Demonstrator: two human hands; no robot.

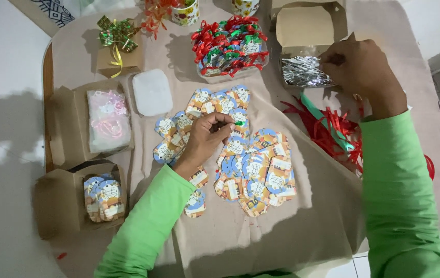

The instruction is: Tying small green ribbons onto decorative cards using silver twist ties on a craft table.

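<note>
Tags [240, 159] lie spread mid-frame under my left hand [207, 136], which pinches one with a green ribbon bit [238, 123]; my right hand [359, 67], upper right, picks at silver twist ties [302, 71].

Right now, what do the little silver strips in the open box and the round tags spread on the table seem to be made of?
The silver strips look like metallic foil-covered twist ties: thin, crinkled, glinting bright. The round tags look like printed card, flat with a matte colour face. The open box holding the strips looks like plain brown cardboard. The right hand reaches into it.
</note>
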